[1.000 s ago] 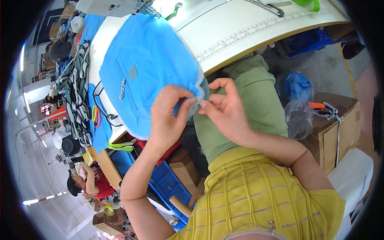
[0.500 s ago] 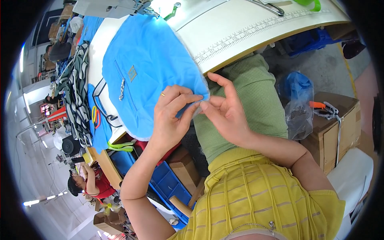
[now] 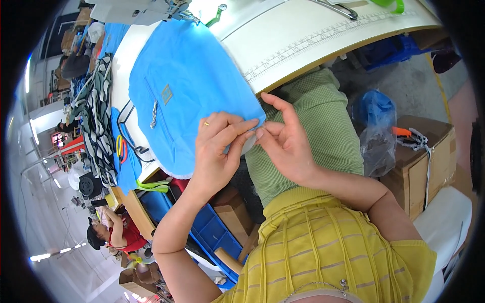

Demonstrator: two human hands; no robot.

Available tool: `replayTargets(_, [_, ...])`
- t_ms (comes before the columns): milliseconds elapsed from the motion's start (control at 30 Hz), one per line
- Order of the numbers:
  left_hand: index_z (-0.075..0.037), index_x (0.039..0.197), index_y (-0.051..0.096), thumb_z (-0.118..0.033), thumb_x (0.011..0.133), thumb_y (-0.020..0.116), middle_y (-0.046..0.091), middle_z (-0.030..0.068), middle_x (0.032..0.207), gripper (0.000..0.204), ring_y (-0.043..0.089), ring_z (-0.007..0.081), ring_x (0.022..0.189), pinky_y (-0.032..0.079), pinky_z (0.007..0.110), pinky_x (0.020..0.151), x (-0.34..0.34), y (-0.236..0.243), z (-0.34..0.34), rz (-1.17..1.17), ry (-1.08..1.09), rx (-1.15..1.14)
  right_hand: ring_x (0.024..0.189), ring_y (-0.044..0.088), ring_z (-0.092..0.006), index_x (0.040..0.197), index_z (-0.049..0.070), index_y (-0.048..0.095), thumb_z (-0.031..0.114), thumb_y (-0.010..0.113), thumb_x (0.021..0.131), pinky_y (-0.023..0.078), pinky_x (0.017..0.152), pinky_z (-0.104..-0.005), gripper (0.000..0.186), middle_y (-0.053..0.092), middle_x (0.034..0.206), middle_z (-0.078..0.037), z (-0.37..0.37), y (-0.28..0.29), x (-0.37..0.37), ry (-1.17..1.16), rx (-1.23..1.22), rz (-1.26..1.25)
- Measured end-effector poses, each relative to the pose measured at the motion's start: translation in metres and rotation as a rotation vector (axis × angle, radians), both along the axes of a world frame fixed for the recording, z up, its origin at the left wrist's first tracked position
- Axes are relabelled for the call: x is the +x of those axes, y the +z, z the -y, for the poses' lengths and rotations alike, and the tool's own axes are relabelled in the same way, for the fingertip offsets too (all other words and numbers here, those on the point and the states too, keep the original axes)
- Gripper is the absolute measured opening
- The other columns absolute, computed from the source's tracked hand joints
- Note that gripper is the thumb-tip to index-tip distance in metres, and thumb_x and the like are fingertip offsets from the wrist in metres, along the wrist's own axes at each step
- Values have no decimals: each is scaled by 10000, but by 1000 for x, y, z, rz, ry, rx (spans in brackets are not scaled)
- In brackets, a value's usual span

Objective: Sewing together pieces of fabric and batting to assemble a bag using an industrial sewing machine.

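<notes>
A blue fabric panel [image 3: 192, 70] lies over the white table, its far end under the lit head of a sewing machine [image 3: 146, 11]. On it are a zipper with a grey cord pull [image 3: 154, 115] and a small tan label [image 3: 167, 94]. My left hand [image 3: 220, 144] pinches the near right corner of the panel between thumb and fingers. Right beside it, my right hand [image 3: 288, 141] grips the same corner with its thumb and fingertips, index finger raised. A bit of pale lining shows below the pinched edge. The fingertips hide the exact fold.
A printed ruler [image 3: 303, 49] runs along the table's front edge. Scissors with yellow and red handles [image 3: 120, 149] and patterned straps [image 3: 93, 121] lie to the left. Below are blue crates [image 3: 214, 235]; a cardboard box [image 3: 419, 161] stands at right. A person in red [image 3: 129, 235] is at far left.
The panel's right edge has turned slightly, so its pale border shows less near the corner. More pale lining shows beneath my fingers. Both hands stay nearly in place, still pinching.
</notes>
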State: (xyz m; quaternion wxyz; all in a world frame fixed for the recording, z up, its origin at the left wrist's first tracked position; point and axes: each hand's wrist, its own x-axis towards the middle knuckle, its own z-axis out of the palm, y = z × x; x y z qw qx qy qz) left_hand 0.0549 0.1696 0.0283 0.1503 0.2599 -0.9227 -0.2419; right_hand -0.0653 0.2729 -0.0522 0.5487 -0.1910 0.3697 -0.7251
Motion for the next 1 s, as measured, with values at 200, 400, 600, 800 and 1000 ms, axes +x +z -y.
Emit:
replayTargets(200, [-94, 1058, 796, -1, 851, 777, 668, 41, 918, 227, 621, 231, 884, 435, 357, 848, 0, -4, -1, -61, 9, -11, 718, 514, -26, 1579, 30, 299, -28, 543, 1043, 447, 655, -215, 592, 584, 791, 4, -3, -1, -1, -32, -23, -154])
replayTargets(400, [-91, 1058, 796, 6, 836, 775, 652, 38, 896, 243, 614, 228, 870, 431, 354, 851, 6, -6, -4, -74, 21, -5, 648, 462, -28, 1572, 23, 313, -30, 538, 1037, 405, 597, -228, 583, 541, 701, 5, -4, -7, 3, -67, -49, -270])
replayTargets(600, [-97, 1098, 790, -39, 788, 815, 627, 27, 930, 317, 601, 221, 906, 414, 378, 893, 4, -5, -4, -22, -45, -32, 666, 504, -41, 1581, 24, 300, -34, 531, 1030, 440, 621, -233, 600, 546, 707, -3, -5, -8, 2, -67, -51, -282])
replayTargets(800, [-124, 1120, 766, -35, 734, 831, 613, 37, 1055, 401, 590, 232, 980, 398, 392, 928, 1, -5, 0, 28, -50, -60, 914, 662, -145, 1594, -3, 280, -78, 502, 986, 539, 854, -301, 652, 708, 972, -111, -7, -2, -5, -82, -107, -390])
replayTargets(1000, [-107, 1073, 775, 52, 706, 776, 643, 23, 964, 400, 630, 227, 920, 424, 381, 850, 2, -12, 10, -37, -53, -49, 1082, 645, -332, 1585, 15, 362, -66, 590, 874, 488, 1023, -456, 751, 711, 1117, -146, -4, 1, -32, -152, -138, -1061])
